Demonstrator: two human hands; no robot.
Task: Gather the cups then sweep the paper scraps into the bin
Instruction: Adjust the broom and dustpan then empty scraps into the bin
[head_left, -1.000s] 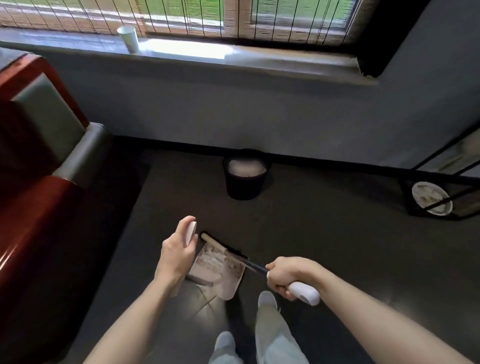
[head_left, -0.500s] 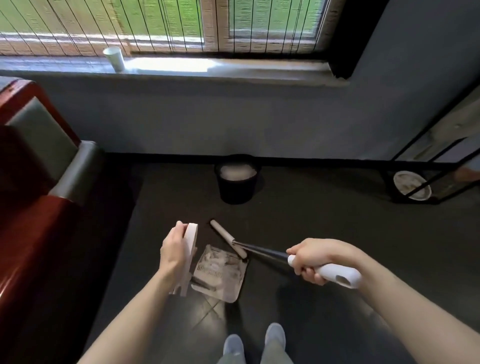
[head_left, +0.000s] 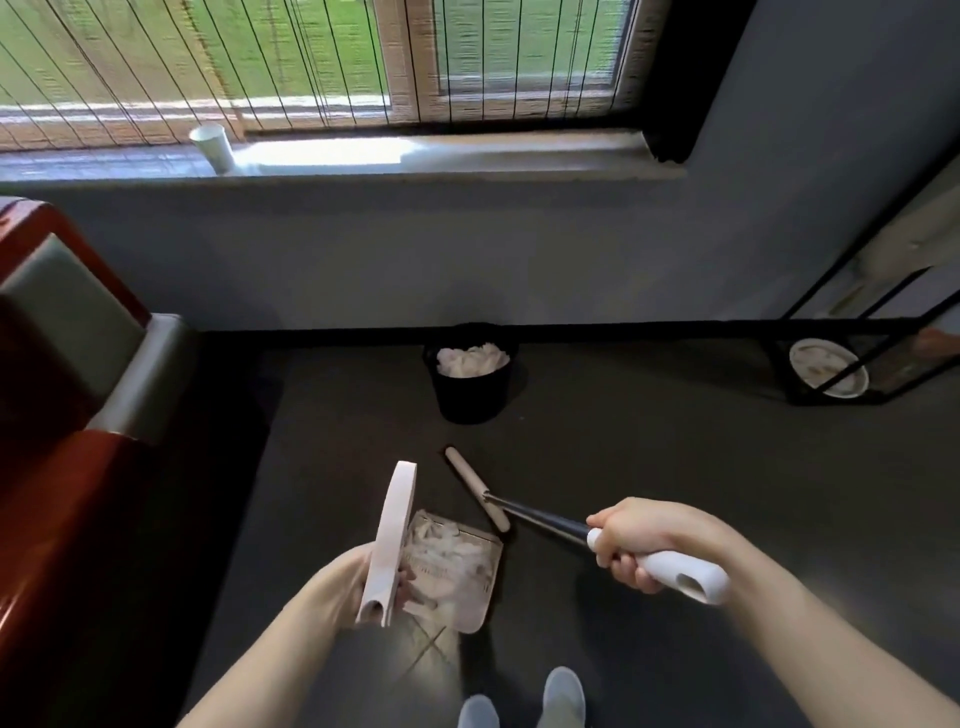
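While the left grip (head_left: 345, 582) is curling round the dustpan (head_left: 480, 608) handle (head_left: 396, 519) and the right grip (head_left: 639, 540) is clasping the brush (head_left: 540, 519), light, loose paper scraps (head_left: 447, 556) are lying in the dustpan, short of the bin (head_left: 470, 402); carrying it level by the handle is probably advisable.

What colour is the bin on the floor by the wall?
The bin is black, seen best in the head view.

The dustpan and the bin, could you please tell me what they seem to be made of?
The dustpan looks like smooth, pale moulded plastic: thin walls, rounded edges, a slight sheen. The bin seems matt black plastic, judging by its even, dull wall, though metal cannot be ruled out.
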